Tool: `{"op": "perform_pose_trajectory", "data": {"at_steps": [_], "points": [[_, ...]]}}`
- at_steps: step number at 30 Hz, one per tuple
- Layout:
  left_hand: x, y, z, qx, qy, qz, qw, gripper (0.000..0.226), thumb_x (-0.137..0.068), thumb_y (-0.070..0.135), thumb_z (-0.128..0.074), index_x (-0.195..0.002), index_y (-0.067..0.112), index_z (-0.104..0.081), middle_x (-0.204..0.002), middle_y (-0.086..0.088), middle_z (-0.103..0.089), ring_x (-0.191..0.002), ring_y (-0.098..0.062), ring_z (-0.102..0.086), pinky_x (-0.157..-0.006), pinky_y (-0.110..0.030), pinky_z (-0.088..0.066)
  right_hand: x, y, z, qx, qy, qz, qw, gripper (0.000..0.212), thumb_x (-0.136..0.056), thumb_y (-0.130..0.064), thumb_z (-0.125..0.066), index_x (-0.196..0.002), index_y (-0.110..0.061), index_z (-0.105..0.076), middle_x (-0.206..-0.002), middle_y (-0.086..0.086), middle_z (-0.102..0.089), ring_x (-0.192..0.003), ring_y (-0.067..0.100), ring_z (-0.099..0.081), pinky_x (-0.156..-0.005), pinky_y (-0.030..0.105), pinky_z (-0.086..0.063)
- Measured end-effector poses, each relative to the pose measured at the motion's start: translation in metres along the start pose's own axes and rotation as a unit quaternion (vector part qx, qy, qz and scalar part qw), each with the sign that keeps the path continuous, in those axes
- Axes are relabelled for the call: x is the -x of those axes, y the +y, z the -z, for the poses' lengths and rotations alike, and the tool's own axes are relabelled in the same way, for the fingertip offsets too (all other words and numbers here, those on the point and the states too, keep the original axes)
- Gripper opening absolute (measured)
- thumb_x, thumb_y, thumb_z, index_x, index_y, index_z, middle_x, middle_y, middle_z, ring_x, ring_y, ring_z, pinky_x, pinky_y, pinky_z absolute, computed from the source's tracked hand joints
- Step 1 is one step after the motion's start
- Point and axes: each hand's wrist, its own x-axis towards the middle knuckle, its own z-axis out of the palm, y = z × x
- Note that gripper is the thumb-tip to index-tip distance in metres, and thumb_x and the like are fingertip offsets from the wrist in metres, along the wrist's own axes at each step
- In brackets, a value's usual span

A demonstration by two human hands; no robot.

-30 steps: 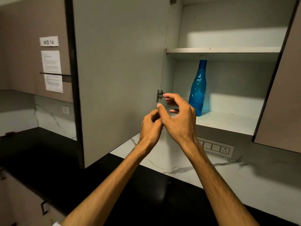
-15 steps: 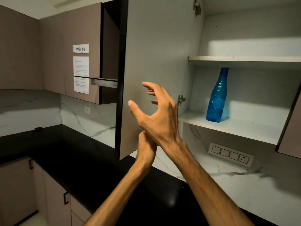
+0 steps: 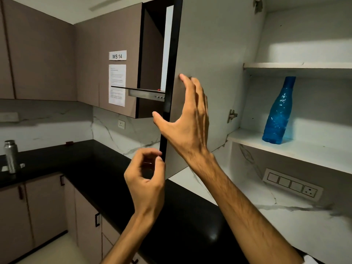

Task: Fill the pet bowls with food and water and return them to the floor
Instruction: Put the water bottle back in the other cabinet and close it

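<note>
— Holding the door? Which hand?

— The right hand (image 3: 187, 128). Its fingers lie flat on the inside of the open cupboard door (image 3: 213, 77), thumb at the dark front edge.

— And the left hand (image 3: 146, 180)?

— It sits lower, by the door's bottom edge, fingers curled. I cannot tell if it grips anything.

— Where is the water?

— A blue bottle (image 3: 279, 113) stands on the lower shelf (image 3: 304, 153), near its left end. A steel flask (image 3: 11, 156) stands at the counter's (image 3: 106, 180) far left edge.

Right hand (image 3: 187, 128) now on cabinet door (image 3: 205, 73)
</note>
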Motion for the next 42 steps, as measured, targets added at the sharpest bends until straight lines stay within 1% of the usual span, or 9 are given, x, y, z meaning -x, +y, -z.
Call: {"op": "perform_pose_trajectory", "data": {"at_steps": [6, 10, 13, 18, 25, 32, 37, 40, 42], "points": [[-0.007, -0.016, -0.005, -0.05, -0.063, 0.085, 0.993, 0.034, -0.088, 0.034, -0.065, -0.118, 0.017, -0.064, -0.11, 0.003, -0.066, -0.102, -0.011, -0.064, -0.086, -0.031, -0.056, 0.001, 0.002, -0.002, 0.014, 0.024, 0.013, 1.0, 0.096, -0.075, -0.025, -0.085, -0.158, -0.011, -0.037, -0.162, 0.017, -0.037, -0.147, 0.029, -0.039, -0.116, 0.034, -0.036], [-0.006, -0.017, -0.014, -0.031, -0.061, 0.093, 0.993, 0.032, -0.088, 0.032, -0.065, -0.115, 0.014, -0.065, -0.109, 0.004, -0.068, -0.102, -0.012, -0.066, -0.089, -0.044, -0.058, 0.003, 0.003, 0.005, 0.018, 0.017, 0.011, 1.0, 0.096, -0.076, -0.025, -0.085, -0.157, -0.01, -0.037, -0.162, 0.018, -0.038, -0.147, 0.03, -0.04, -0.115, 0.035, -0.037], [-0.003, -0.015, -0.02, -0.016, -0.065, 0.085, 0.994, 0.033, -0.086, 0.035, -0.067, -0.111, 0.014, -0.064, -0.105, 0.003, -0.068, -0.099, -0.013, -0.066, -0.087, -0.046, -0.057, 0.005, 0.005, 0.014, 0.012, 0.012, 0.009, 1.0, 0.096, -0.076, -0.024, -0.086, -0.157, -0.009, -0.037, -0.161, 0.018, -0.038, -0.146, 0.031, -0.041, -0.115, 0.037, -0.04], [0.001, -0.007, -0.033, 0.007, -0.099, 0.067, 0.993, 0.039, -0.08, 0.045, -0.064, -0.104, 0.014, -0.062, -0.097, 0.0, -0.067, -0.091, -0.017, -0.066, -0.081, -0.044, -0.058, 0.009, 0.011, 0.035, 0.006, 0.012, 0.003, 1.0, 0.096, -0.076, -0.023, -0.086, -0.157, -0.011, -0.036, -0.161, 0.013, -0.04, -0.145, 0.026, -0.042, -0.109, 0.026, -0.035], [0.012, 0.006, -0.055, 0.05, -0.133, 0.059, 0.988, 0.024, -0.078, 0.035, -0.067, -0.094, 0.019, -0.058, -0.086, 0.003, -0.064, -0.081, -0.021, -0.063, -0.076, -0.045, -0.056, 0.017, 0.017, 0.071, 0.003, 0.017, 0.002, 1.0, 0.094, -0.077, -0.023, -0.085, -0.157, -0.011, -0.037, -0.155, 0.006, -0.047, -0.138, 0.019, -0.047, -0.103, 0.018, -0.04], [0.027, 0.014, -0.078, 0.074, -0.181, 0.036, 0.98, 0.03, -0.075, 0.037, -0.07, -0.093, 0.02, -0.054, -0.085, 0.003, -0.061, -0.079, -0.022, -0.061, -0.069, -0.031, -0.055, 0.026, 0.027, 0.106, 0.005, 0.018, -0.013, 1.0, 0.092, -0.079, -0.021, -0.084, -0.157, -0.013, -0.036, -0.156, 0.002, -0.048, -0.139, 0.013, -0.048, -0.1, 0.0, -0.029], [0.043, 0.021, -0.099, 0.103, -0.214, 0.026, 0.971, 0.037, -0.073, 0.035, -0.076, -0.093, 0.016, -0.052, -0.079, -0.002, -0.055, -0.068, -0.024, -0.054, -0.061, -0.026, -0.051, 0.035, 0.035, 0.136, 0.002, 0.052, -0.014, 0.999, 0.087, -0.079, -0.013, -0.08, -0.156, -0.011, -0.039, -0.152, 0.001, -0.054, -0.138, 0.01, -0.051, -0.113, 0.019, -0.042], [0.054, 0.027, -0.115, 0.129, -0.24, 0.031, 0.962, 0.04, -0.072, 0.034, -0.08, -0.092, 0.017, -0.05, -0.075, -0.002, -0.052, -0.061, -0.016, -0.049, -0.055, -0.025, -0.048, 0.038, 0.044, 0.153, 0.01, 0.084, -0.014, 0.996, 0.084, -0.079, -0.009, -0.079, -0.154, -0.009, -0.041, -0.147, -0.001, -0.058, -0.132, 0.003, -0.053, -0.11, 0.015, -0.042], [0.059, 0.031, -0.126, 0.139, -0.258, 0.038, 0.955, 0.043, -0.071, 0.035, -0.082, -0.093, 0.017, -0.05, -0.071, -0.002, -0.05, -0.059, -0.012, -0.046, -0.053, -0.026, -0.046, 0.039, 0.051, 0.164, 0.011, 0.101, -0.017, 0.995, 0.082, -0.08, -0.006, -0.078, -0.153, -0.009, -0.042, -0.144, 0.0, -0.06, -0.131, 0.006, -0.056, -0.109, 0.025, -0.05]]}}
